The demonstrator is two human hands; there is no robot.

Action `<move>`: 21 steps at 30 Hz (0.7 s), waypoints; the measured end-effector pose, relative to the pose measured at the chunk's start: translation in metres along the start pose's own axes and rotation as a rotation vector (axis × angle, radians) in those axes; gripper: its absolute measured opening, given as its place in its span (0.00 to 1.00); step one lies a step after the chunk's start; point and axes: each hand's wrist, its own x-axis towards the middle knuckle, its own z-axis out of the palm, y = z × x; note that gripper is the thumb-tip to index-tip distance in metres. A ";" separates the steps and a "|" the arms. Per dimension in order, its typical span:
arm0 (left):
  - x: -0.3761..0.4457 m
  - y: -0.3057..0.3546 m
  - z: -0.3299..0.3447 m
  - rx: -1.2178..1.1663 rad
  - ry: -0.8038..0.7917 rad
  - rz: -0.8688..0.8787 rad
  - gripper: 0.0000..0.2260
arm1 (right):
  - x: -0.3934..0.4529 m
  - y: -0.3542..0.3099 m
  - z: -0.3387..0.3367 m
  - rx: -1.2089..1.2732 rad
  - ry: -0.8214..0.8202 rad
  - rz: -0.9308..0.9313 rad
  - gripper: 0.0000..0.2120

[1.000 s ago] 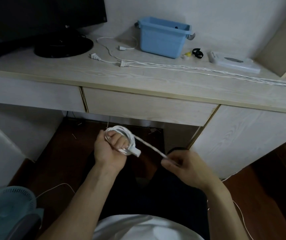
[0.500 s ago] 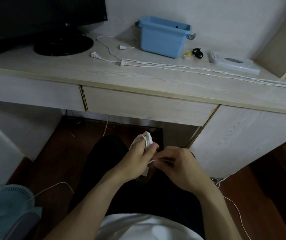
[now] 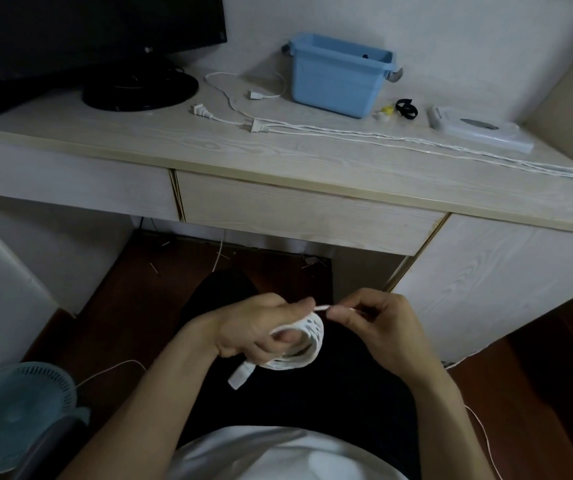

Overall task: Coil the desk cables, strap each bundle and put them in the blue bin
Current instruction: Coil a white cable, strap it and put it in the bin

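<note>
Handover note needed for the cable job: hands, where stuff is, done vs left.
Left hand grips the coiled white cable over the lap, its plug hanging below.
Right hand pinches the loose cable end at the top of the coil.
Blue plastic bin sits at the back of the pale wood desk; contents hidden.
Black strap lies right of the bin.
Long white cables lie uncoiled across the desk.
Done: one coil nearly wound.
Left: strap it, bin it, then coil, strap and bin the desk cables.

We read only one mark: a small pale LG logo on the lower bezel of the black monitor. Nothing else we see carries lettering clear enough to read.
</note>
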 end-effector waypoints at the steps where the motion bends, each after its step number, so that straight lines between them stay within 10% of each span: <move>1: -0.002 0.000 -0.004 -0.134 -0.009 0.022 0.25 | 0.000 0.000 -0.002 -0.008 0.017 0.020 0.08; 12: 0.012 0.006 -0.023 -1.206 0.550 0.627 0.24 | 0.001 0.012 0.002 -0.305 -0.212 0.184 0.11; 21: 0.030 -0.016 -0.016 -0.206 0.959 0.395 0.06 | -0.003 -0.010 0.020 -0.294 -0.568 0.103 0.08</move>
